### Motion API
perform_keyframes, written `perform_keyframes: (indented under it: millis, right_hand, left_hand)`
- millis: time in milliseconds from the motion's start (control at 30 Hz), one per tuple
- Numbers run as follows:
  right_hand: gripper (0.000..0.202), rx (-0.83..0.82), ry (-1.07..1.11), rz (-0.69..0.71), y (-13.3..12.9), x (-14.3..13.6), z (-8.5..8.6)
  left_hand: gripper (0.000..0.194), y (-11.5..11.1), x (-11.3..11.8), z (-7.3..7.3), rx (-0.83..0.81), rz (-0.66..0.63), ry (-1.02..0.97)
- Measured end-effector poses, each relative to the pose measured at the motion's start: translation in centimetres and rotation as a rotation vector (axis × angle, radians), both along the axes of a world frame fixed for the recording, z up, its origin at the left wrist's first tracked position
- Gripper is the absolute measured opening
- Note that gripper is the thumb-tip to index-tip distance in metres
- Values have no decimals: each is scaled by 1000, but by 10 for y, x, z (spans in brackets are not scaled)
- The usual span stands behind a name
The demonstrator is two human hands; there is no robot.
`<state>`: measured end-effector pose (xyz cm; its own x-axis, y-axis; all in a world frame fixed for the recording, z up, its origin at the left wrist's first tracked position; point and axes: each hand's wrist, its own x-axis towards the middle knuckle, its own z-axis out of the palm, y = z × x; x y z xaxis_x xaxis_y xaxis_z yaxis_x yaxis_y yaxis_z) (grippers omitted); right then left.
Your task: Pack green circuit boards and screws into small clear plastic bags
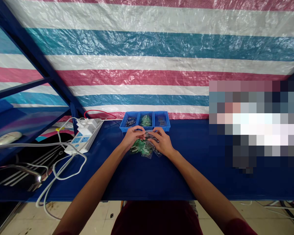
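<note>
Above a pile of small green and clear plastic packets (140,148), my two hands are close together over the blue table. The fingers of my left hand (132,136) are pinched at one edge of a small clear plastic bag (150,134). My right hand (162,141) grips the other side of it, fingers bent and thumb pointing inward. What the bag contains is too small to make out. Just beyond my hands stands a blue tray (145,129) with three compartments: dark slim pieces (130,122) at left, green packets (146,120) in the middle, clear packets (162,121) at right.
To the left lies a white power strip (84,138) with plugged-in adapters (87,126) and looping white cables (55,178). A blue metal frame (39,62) rises at the left. Striped plastic sheeting (142,62) hangs behind the table. A pixelated area covers the right.
</note>
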<state>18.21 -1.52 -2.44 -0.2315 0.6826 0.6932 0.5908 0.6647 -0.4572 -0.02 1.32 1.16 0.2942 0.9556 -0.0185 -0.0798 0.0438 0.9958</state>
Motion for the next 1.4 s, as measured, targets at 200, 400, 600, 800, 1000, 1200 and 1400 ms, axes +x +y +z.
perform_keyframes:
  millis: [200, 400, 600, 800, 1000, 1200, 1400]
  right_hand:
    - [27, -260, 305, -23, 0, 0, 7]
    - [38, -567, 915, 7, 16, 7, 4]
    - [77, -532, 1085, 49, 18, 7, 0]
    - [32, -426, 713, -53, 11, 5, -1]
    - [21, -337, 519, -38, 5, 0, 2]
    - [21, -342, 472, -36, 6, 0, -1]
    - [21, -356, 451, -25, 6, -1, -1]
  left_hand:
    - [30, 1, 1, -2, 155, 91, 171]
    - [31, 1, 1, -7, 313, 142, 334]
    - [26, 5, -4, -15, 478, 236, 554]
    - [22, 6, -4, -23, 712, 109, 1024]
    - [26, 4, -1, -33, 797, 50, 1166]
    - [25, 5, 0, -36, 836, 36, 1233]
    - [25, 6, 0, -38, 829, 36, 1235]
